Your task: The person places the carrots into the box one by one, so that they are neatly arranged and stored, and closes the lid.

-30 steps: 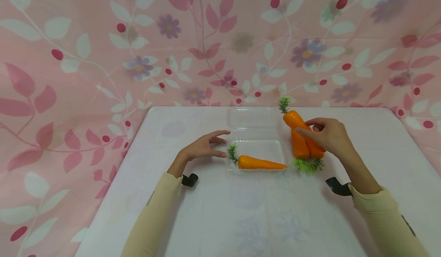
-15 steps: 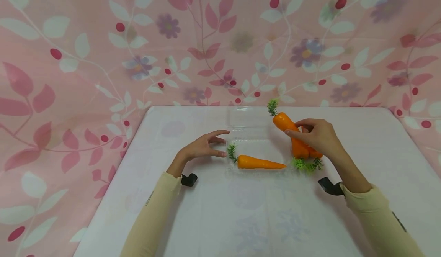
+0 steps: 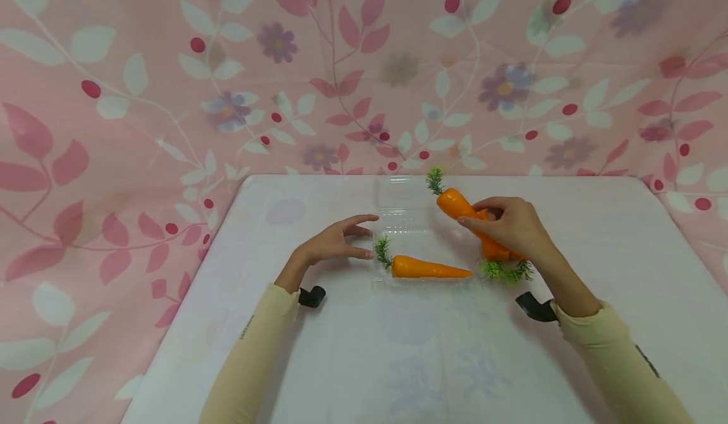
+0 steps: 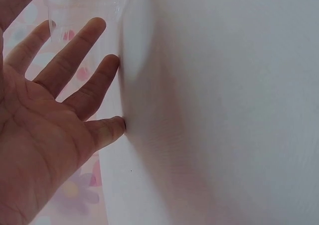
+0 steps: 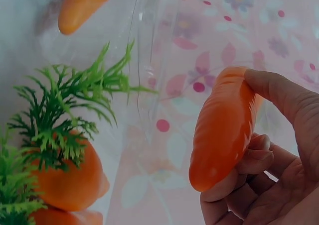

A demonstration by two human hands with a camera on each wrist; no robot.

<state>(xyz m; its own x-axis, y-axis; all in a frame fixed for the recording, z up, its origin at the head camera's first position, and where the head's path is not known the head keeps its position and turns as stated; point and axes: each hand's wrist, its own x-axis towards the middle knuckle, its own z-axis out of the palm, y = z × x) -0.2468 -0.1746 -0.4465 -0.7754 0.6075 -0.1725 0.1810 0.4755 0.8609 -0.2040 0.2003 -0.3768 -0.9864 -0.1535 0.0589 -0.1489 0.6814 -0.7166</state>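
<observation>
My right hand [image 3: 514, 222] pinches an orange toy carrot [image 3: 455, 203] between thumb and fingers. Its leafy green top tilts up and to the left, near the right side of a clear plastic container [image 3: 423, 239]. In the right wrist view, the narrow end of the held carrot [image 5: 224, 130] points toward the camera. One carrot [image 3: 429, 268] lies along the container's front side, leaves to the left. At the container's left edge my left hand [image 3: 330, 242] has its fingers spread, tips right by the rim. The left wrist view shows the hand [image 4: 55, 95] holding nothing.
Other carrots [image 3: 496, 248] lie just right of the container, partly hidden behind the right hand, their green tops [image 3: 505, 271] toward me. The container's lid [image 3: 400, 191] is folded back on the white tablecloth [image 3: 318, 361]. A pink floral cloth [image 3: 398, 76] hangs behind.
My right hand has carried the carrot leftward from over the other carrots toward the container. The left hand stays in place.
</observation>
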